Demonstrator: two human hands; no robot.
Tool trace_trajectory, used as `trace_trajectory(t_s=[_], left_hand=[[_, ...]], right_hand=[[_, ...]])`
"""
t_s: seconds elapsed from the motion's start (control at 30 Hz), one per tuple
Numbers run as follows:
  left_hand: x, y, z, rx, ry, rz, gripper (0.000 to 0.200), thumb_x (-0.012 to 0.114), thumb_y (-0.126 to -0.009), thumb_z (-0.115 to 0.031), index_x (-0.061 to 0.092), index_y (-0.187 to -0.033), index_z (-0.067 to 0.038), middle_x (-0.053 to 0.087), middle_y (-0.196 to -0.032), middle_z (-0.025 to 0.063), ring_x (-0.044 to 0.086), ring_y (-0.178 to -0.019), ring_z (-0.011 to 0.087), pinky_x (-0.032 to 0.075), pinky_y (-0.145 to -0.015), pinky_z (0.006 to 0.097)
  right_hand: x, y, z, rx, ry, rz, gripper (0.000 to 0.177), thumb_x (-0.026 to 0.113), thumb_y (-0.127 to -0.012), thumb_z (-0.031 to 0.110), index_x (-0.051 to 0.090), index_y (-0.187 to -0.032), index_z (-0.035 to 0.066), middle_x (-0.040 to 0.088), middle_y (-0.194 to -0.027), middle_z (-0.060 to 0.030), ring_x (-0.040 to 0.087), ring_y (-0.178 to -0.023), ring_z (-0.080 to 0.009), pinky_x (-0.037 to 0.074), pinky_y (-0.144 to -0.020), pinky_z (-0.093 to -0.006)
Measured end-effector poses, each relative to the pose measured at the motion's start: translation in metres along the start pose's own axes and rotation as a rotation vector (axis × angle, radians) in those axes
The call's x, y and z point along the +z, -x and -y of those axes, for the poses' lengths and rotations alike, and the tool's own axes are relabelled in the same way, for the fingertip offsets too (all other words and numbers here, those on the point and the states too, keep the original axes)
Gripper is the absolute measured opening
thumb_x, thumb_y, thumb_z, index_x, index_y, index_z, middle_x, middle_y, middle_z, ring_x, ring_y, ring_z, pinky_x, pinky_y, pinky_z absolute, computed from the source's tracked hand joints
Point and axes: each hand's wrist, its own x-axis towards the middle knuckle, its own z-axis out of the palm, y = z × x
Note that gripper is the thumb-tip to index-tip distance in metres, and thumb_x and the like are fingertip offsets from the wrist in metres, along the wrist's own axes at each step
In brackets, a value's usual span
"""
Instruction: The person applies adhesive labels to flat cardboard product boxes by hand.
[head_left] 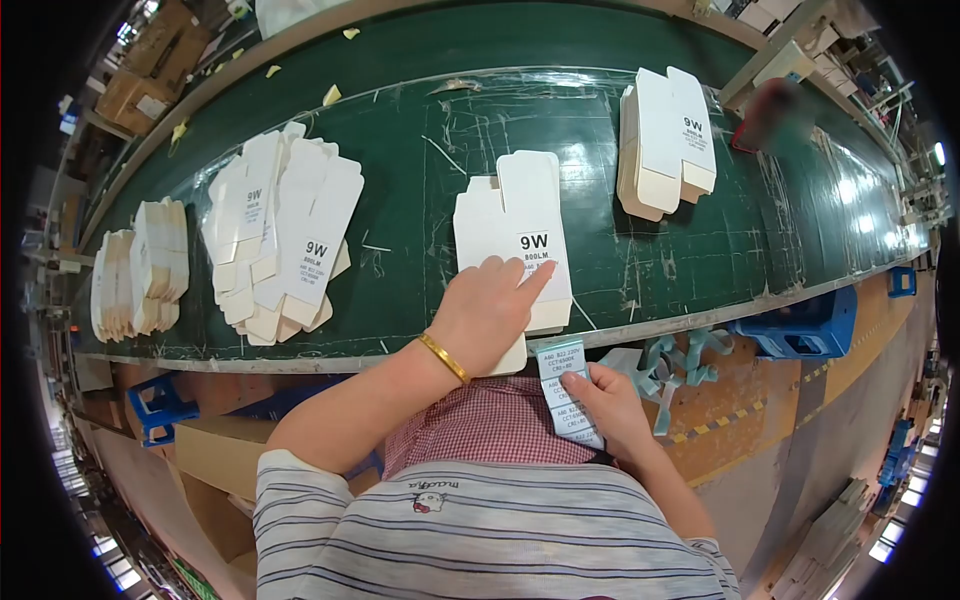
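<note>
Flat white cartons printed "9W 800LM" [515,215] lie in a small pile at the middle of the green table, near its front edge. My left hand [487,310], with a gold bracelet at the wrist, rests on their lower part; its fingers lie on the top carton, one stretched out beside the print, and it grips nothing visible. Below the table edge, in front of the checked apron, my right hand [608,402] pinches a strip of pale blue printed labels [562,362] between thumb and fingers. The strip hangs down over the apron.
Fanned cartons [285,230] lie left of centre, with upright-looking bundles [160,265] farther left. Another carton stack [665,145] is at the right. Loose pale ribbon [685,360] hangs near a blue crate [800,325]. An open cardboard box [215,455] stands below left.
</note>
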Motion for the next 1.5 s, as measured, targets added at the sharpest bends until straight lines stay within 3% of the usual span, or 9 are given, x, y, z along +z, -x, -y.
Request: trace_trajectory(t_s=[0.13, 0.3, 0.43, 0.6, 0.77, 0.83, 0.9, 1.1, 1.5], left_hand=[[0.017, 0.009, 0.002, 0.127, 0.025, -0.127, 0.031, 0.062, -0.077, -0.011, 0.064, -0.106, 0.001, 0.056, -0.083, 0.0078, 0.058, -0.079, 0.023, 0.051, -0.067, 0.0322], [0.011, 0.004, -0.001, 0.21, -0.146, 0.006, 0.013, 0.062, -0.07, -0.011, 0.063, -0.081, -0.003, 0.057, -0.081, 0.0074, 0.06, -0.077, 0.0212, 0.052, -0.068, 0.0307], [-0.024, 0.007, 0.012, 0.311, -0.163, -0.145, 0.007, 0.062, -0.07, -0.013, 0.059, -0.073, -0.008, 0.055, -0.077, 0.0055, 0.059, -0.075, 0.0206, 0.052, -0.065, 0.0316], [-0.115, 0.052, 0.057, 0.301, -0.283, -0.196, 0.012, 0.064, -0.072, -0.012, 0.062, -0.082, -0.006, 0.06, -0.081, 0.0071, 0.061, -0.075, 0.0239, 0.051, -0.066, 0.0348], [-0.154, 0.128, 0.12, -0.129, -0.528, -0.004, 0.02, 0.068, -0.075, -0.011, 0.068, -0.094, -0.006, 0.066, -0.089, 0.0087, 0.064, -0.085, 0.0264, 0.052, -0.072, 0.0369], [-0.139, 0.139, 0.116, -0.264, -0.438, -0.117, 0.023, 0.07, -0.078, -0.011, 0.069, -0.101, -0.006, 0.066, -0.1, 0.0094, 0.062, -0.095, 0.027, 0.052, -0.082, 0.0387], [-0.109, 0.132, 0.095, -0.058, -0.37, -0.198, 0.025, 0.071, -0.08, -0.01, 0.07, -0.105, -0.006, 0.066, -0.103, 0.0097, 0.062, -0.097, 0.0262, 0.052, -0.085, 0.0368], [-0.044, 0.064, -0.041, -0.339, 0.972, -0.019, 0.032, 0.073, -0.084, -0.012, 0.069, -0.115, -0.004, 0.067, -0.109, 0.0103, 0.064, -0.089, 0.0167, 0.054, -0.077, 0.0287], [-0.022, 0.044, -0.035, -0.364, 1.012, -0.028, 0.026, 0.071, -0.086, -0.007, 0.073, -0.112, -0.006, 0.068, -0.095, 0.0054, 0.06, -0.077, 0.0089, 0.048, -0.067, 0.0214]], right_hand=[[-0.001, 0.008, -0.004, -0.068, 0.009, -0.001, 0.019, 0.064, -0.096, 0.017, 0.066, -0.103, -0.001, 0.067, -0.087, -0.0004, 0.058, -0.07, -0.0048, 0.047, -0.062, -0.0215], [0.01, 0.02, 0.006, -0.12, 0.027, 0.009, 0.018, 0.064, -0.095, 0.016, 0.066, -0.103, -0.001, 0.067, -0.085, -0.0005, 0.058, -0.068, -0.005, 0.047, -0.06, -0.0212], [0.015, 0.025, 0.009, -0.14, 0.032, 0.033, 0.018, 0.064, -0.095, 0.015, 0.066, -0.103, -0.001, 0.068, -0.085, -0.0016, 0.06, -0.067, -0.0056, 0.048, -0.058, -0.0212], [0.013, 0.021, 0.011, -0.199, 0.041, 0.076, 0.018, 0.063, -0.095, 0.014, 0.066, -0.105, -0.001, 0.068, -0.086, -0.0017, 0.06, -0.069, -0.0059, 0.048, -0.06, -0.0214], [0.01, 0.016, 0.022, -0.367, 0.246, 0.076, 0.02, 0.062, -0.096, 0.014, 0.067, -0.108, -0.001, 0.067, -0.091, -0.0001, 0.057, -0.078, -0.0056, 0.047, -0.069, -0.0231], [0.01, 0.014, 0.027, -0.437, 0.335, 0.095, 0.02, 0.061, -0.096, 0.013, 0.067, -0.109, -0.001, 0.067, -0.093, -0.0004, 0.057, -0.082, -0.0062, 0.047, -0.073, -0.024], [0.01, 0.012, 0.031, -0.477, 0.417, 0.105, 0.021, 0.06, -0.096, 0.013, 0.066, -0.11, -0.001, 0.068, -0.095, -0.0011, 0.058, -0.085, -0.007, 0.048, -0.076, -0.0246], [0.014, 0.011, 0.027, -0.626, 0.506, 0.104, 0.023, 0.065, -0.094, 0.016, 0.066, -0.106, -0.003, 0.067, -0.095, -0.0042, 0.057, -0.083, -0.0099, 0.047, -0.074, -0.0255], [0.021, 0.01, 0.027, -0.525, 0.347, -0.048, 0.023, 0.068, -0.092, 0.017, 0.07, -0.103, -0.003, 0.067, -0.085, -0.0027, 0.056, -0.076, -0.0068, 0.046, -0.068, -0.0233]])
